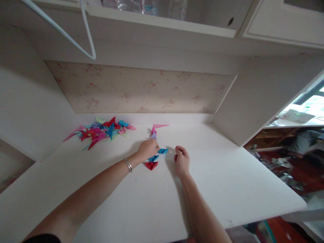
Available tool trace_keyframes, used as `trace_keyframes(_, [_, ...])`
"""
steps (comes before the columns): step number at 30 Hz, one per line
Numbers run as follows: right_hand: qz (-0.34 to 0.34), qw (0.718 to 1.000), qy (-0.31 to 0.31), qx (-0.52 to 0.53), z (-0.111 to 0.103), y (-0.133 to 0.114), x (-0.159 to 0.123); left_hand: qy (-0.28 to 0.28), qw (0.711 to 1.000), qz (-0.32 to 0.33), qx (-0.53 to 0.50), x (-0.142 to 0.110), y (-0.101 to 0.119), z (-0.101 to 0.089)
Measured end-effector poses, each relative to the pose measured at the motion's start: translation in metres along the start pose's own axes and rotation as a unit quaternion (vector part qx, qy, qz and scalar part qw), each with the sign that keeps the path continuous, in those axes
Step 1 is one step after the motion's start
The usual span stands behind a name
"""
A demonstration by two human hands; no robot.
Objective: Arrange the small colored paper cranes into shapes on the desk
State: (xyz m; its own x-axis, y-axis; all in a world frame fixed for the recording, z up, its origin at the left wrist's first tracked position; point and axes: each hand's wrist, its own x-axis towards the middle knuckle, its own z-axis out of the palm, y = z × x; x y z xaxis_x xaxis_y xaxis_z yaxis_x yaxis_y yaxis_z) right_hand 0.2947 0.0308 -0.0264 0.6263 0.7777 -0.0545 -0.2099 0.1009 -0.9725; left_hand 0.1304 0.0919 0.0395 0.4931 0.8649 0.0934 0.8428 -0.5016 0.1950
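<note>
My left hand reaches over a short column of folded paper cranes, its fingers pinched on a blue paper crane that juts out to the right of the fingertips. Just below lie another blue crane and a red crane. Beyond the hand are a purple crane and a pink crane with a long pointed strip to the right. My right hand hovers beside the column, fingers loosely curled with a gap between them and nothing visible inside. My left palm is hidden.
A heap of many-coloured paper cranes lies at the back left of the white tabletop. White side panels and an overhead shelf enclose the surface. A white cable hangs at upper left. Cluttered floor shows on the right.
</note>
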Motion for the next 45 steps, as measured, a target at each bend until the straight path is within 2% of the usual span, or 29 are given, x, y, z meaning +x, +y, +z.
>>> trace_keyframes(10, [0.011, 1.0, -0.01, 0.01, 0.0, -0.004, -0.001, 0.018, 1.0, 0.015, -0.018, -0.01, -0.002, -0.015])
trace_keyframes(13, [0.012, 1.0, -0.012, 0.007, -0.001, -0.004, -0.001, 0.055, 0.997, 0.002, -0.06, -0.022, -0.014, -0.023])
trace_keyframes(17, [0.013, 1.0, -0.013, 0.0, -0.003, -0.001, -0.001, 0.093, 0.985, -0.023, -0.142, -0.053, -0.04, -0.027])
trace_keyframes(20, [0.008, 1.0, -0.015, -0.003, -0.004, 0.0, -0.001, 0.101, 0.964, -0.074, -0.233, -0.085, -0.063, -0.021])
trace_keyframes(26, [0.004, 1.0, -0.022, 0.002, -0.003, 0.0, -0.005, 0.108, 0.893, -0.219, -0.378, -0.14, -0.091, 0.001])
trace_keyframes(29, [0.0, 1.0, -0.022, -0.009, -0.003, 0.0, -0.008, 0.086, 0.862, -0.259, -0.426, -0.151, -0.096, 0.006])
trace_keyframes(31, [-0.009, 0.999, -0.017, -0.033, -0.003, -0.001, -0.012, 0.069, 0.85, -0.258, -0.454, -0.152, -0.098, 0.007])
trace_keyframes(34, [-0.071, 0.99, 0.0, -0.126, -0.001, -0.007, -0.023, 0.051, 0.845, -0.242, -0.473, -0.151, -0.101, 0.007])
trace_keyframes(36, [-0.154, 0.97, -0.017, -0.188, 0.009, -0.016, -0.033, 0.039, 0.848, -0.235, -0.474, -0.151, -0.102, 0.006])
trace_keyframes(39, [-0.264, 0.927, -0.131, -0.231, 0.044, -0.032, -0.05, 0.022, 0.849, -0.231, -0.475, -0.15, -0.104, 0.004])
trace_keyframes(43, [-0.313, 0.842, -0.325, -0.297, 0.119, -0.038, -0.068, 0.02, 0.843, -0.236, -0.483, -0.15, -0.106, 0.003])
trace_keyframes(45, [-0.318, 0.798, -0.391, -0.331, 0.159, -0.033, -0.072, 0.022, 0.842, -0.225, -0.489, -0.15, -0.107, 0.003])
